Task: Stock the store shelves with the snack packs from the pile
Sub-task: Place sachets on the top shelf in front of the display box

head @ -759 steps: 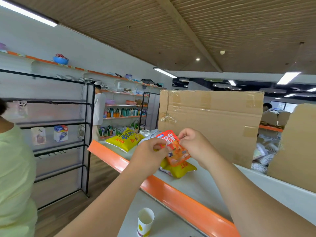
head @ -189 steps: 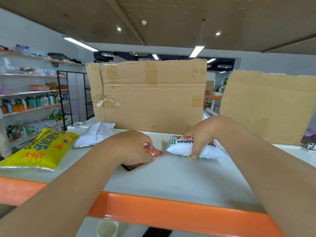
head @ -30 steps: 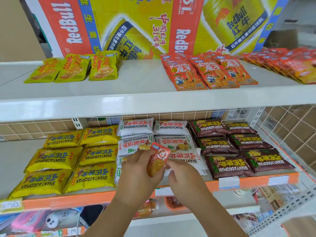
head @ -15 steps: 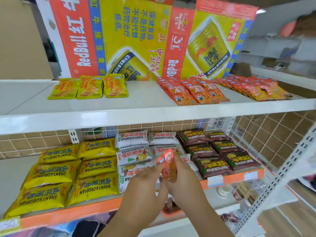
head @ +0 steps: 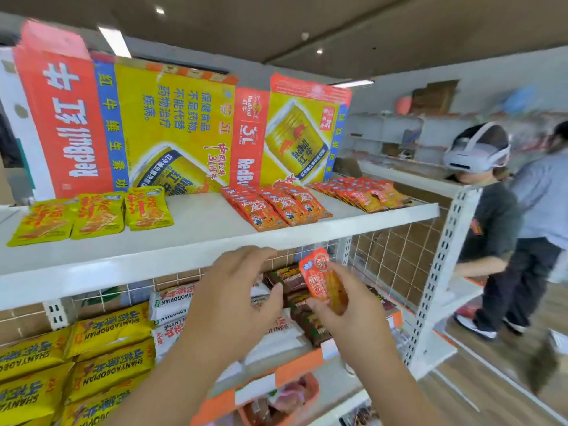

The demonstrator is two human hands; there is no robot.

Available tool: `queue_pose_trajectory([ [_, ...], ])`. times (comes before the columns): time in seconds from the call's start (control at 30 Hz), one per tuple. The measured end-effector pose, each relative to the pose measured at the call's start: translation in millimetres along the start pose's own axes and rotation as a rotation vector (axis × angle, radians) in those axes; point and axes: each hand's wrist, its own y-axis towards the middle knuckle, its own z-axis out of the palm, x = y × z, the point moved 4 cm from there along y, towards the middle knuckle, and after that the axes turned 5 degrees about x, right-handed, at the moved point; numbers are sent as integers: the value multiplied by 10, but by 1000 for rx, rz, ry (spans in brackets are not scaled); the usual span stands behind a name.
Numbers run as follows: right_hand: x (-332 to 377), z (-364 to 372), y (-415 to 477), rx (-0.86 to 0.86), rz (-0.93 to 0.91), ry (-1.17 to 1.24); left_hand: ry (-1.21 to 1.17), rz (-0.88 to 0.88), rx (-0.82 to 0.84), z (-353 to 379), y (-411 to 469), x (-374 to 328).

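Below the white shelf, right hand pinches an orange pack, left hand spread wide.

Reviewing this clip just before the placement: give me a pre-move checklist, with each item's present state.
1. Pack held: ok, right hand pinches it.
2. Left hand free: ok, open, holding nothing.
3. Bare spot on top shelf: ok, between yellow packs and orange rows.
4. Pack matches orange rows: cannot tell, print blurred.
5. Person at shelf's right end out of the way: ok, apart from both hands.
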Motion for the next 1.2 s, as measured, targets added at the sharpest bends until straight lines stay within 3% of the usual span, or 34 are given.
queue_pose_trajectory([
  [0.23,-93,-745,392,-203,-35,0,43,108,2,69,637,-261],
  [0.4,-445,-1085,791,-258,-23,-18,79,154,-6,382,1055,-384],
  [0.87,-1493,-1737,2587,-252,-67,-84,219,127,-8,1561,2289,-902],
  [1.2,-1945,-1741,3153,-156,-59,-144,264,3,5,2025,3022,-1008],
])
